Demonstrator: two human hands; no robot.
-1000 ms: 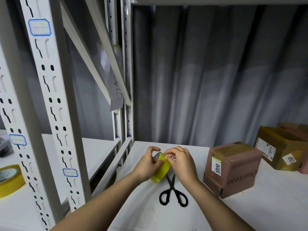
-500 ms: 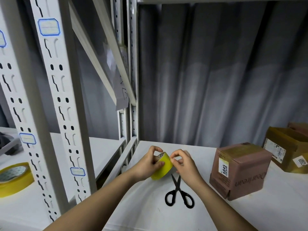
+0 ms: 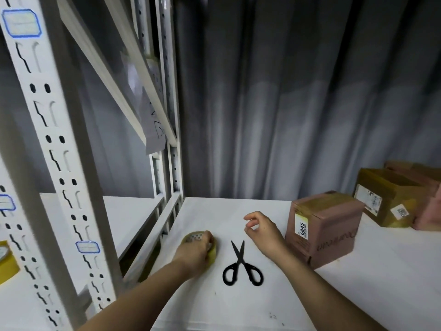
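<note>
Tape roll [image 3: 193, 237] is on the shelf [image 3: 238, 306], left grip [image 3: 195, 254] wrapped round it; right grip [image 3: 263, 231] is loose and empty, near the scissors [image 3: 238, 258].

Dim, soft-blurred, bowed wide-angle edges

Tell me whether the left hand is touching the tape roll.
Touching. The head view shows the left hand with its fingers curled over the yellow tape roll, gripping it.
</note>
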